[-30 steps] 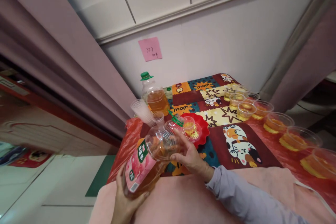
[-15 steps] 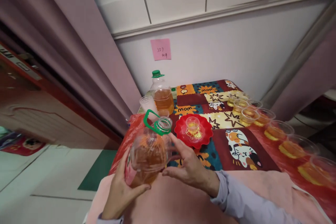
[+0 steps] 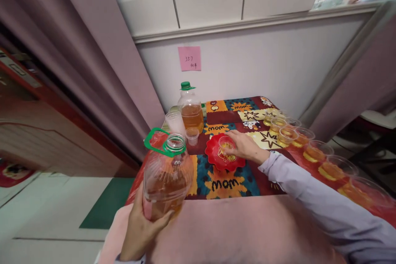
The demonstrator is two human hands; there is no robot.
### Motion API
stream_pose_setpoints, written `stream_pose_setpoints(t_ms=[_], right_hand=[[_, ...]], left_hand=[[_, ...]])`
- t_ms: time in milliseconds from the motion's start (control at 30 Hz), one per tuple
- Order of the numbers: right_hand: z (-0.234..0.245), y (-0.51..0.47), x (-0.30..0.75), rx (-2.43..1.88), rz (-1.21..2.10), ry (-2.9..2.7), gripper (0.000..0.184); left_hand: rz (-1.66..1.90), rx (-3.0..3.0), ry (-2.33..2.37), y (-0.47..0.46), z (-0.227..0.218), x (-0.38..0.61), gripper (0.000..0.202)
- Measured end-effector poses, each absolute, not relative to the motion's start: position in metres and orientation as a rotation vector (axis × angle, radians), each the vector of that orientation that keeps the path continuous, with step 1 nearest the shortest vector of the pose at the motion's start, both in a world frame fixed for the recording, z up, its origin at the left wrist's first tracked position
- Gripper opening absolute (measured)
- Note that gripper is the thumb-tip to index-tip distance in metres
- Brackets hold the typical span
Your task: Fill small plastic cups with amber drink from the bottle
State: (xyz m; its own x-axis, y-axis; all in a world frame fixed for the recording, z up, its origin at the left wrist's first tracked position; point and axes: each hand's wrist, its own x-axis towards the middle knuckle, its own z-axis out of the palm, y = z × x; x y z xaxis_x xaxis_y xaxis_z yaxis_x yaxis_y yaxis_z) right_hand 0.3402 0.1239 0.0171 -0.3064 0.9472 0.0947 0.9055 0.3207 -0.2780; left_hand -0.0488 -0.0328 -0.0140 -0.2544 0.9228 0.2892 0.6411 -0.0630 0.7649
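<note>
My left hand (image 3: 148, 222) is wrapped round the lower part of a large clear jug (image 3: 168, 177) of amber liquid. The jug is uncapped, with a green handle ring at its neck. Over a red scalloped plate (image 3: 213, 157), my right hand (image 3: 243, 145) has its fingers round a small clear plastic cup (image 3: 227, 145) holding some yellowish liquid. I cannot tell whether the cup still rests on the plate. A small empty-looking cup (image 3: 192, 137) stands just behind the jug.
A second jug (image 3: 192, 117) with a green cap stands at the back left, beside a stack of clear cups (image 3: 175, 123). Several filled cups (image 3: 315, 154) line the right side of the table. Patterned mats (image 3: 224, 183) and a pink cloth (image 3: 235, 231) cover the table.
My right hand has left the jug and moved right and forward to the cup on the red plate. The jug has shifted slightly left and sits more upright in my left hand.
</note>
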Motion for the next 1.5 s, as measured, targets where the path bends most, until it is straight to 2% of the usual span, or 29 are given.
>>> stream_pose_setpoints(t_ms=[100, 300, 433, 667, 767, 967, 1133, 1500], right_hand=[[0.022, 0.125, 0.328, -1.801, 0.193, -2.460, 0.073], [0.031, 0.127, 0.308, -1.883, 0.180, -2.442, 0.053], [0.042, 0.125, 0.313, -1.942, 0.142, -2.314, 0.052], [0.066, 0.105, 0.396, -1.914, 0.142, -2.072, 0.042], [0.068, 0.087, 0.449, -2.023, 0.074, -2.028, 0.044], [0.054, 0.056, 0.527, -2.381, -0.040, -1.927, 0.061], [0.038, 0.047, 0.548, -2.467, -0.060, -1.894, 0.065], [-0.002, 0.051, 0.540, -2.388, -0.178, -1.970, 0.043]], left_hand=[[1.181, 1.711, 1.833, -0.034, -0.011, -0.043, 0.107], [1.182, 1.717, 1.851, -0.033, -0.011, -0.039, 0.112], [1.164, 1.691, 1.908, -0.029, -0.012, -0.040, 0.111], [1.115, 1.666, 1.951, -0.028, -0.010, -0.039, 0.118], [1.126, 1.693, 1.979, -0.026, -0.013, -0.039, 0.123], [1.132, 1.712, 1.982, -0.025, -0.013, -0.038, 0.126], [1.099, 1.652, 2.003, -0.026, -0.005, -0.032, 0.118], [1.082, 1.619, 2.026, -0.026, -0.003, -0.030, 0.121]])
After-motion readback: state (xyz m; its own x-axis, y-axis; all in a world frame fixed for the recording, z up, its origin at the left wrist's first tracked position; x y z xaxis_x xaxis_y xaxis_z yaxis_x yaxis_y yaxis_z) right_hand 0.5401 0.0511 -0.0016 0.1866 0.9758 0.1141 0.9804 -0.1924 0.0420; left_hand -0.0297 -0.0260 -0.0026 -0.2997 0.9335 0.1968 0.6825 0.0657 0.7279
